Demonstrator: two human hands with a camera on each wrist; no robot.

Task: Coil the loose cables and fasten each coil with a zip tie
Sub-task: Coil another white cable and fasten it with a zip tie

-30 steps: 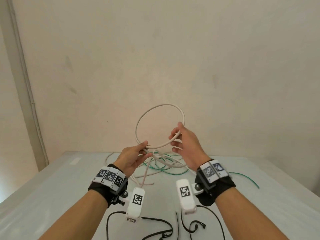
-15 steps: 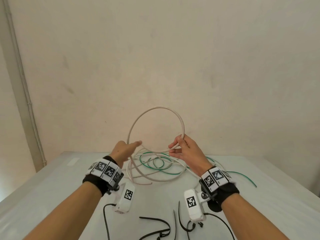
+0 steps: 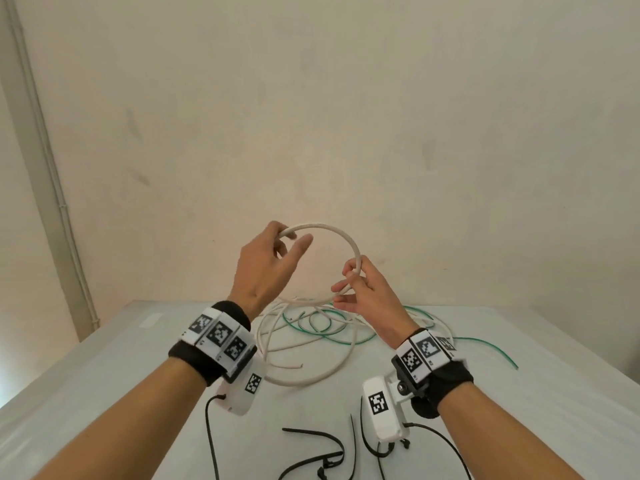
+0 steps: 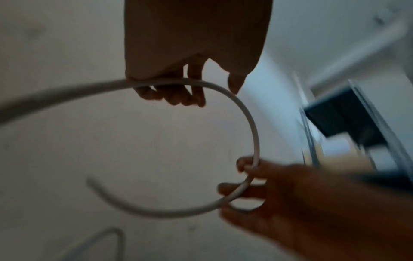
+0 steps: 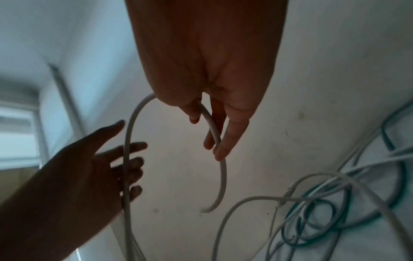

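A white cable is bent into one upright loop above the table. My right hand pinches the loop's right side between thumb and fingers, seen close in the right wrist view. My left hand is raised at the loop's top left. Its fingers are spread and the cable lies across them, thumb apart. The cable's free end curls inside the loop. The rest of the white cable trails down to a tangle with a green cable on the table.
Several black zip ties lie on the grey table near the front, below my wrists. Thin white wires sit in the tangle. A wall stands right behind the table, and a green cable end reaches right.
My left hand left the loop's lower left and rose to its top left, fingers now spread against the cable. My right hand kept its pinch on the right side.
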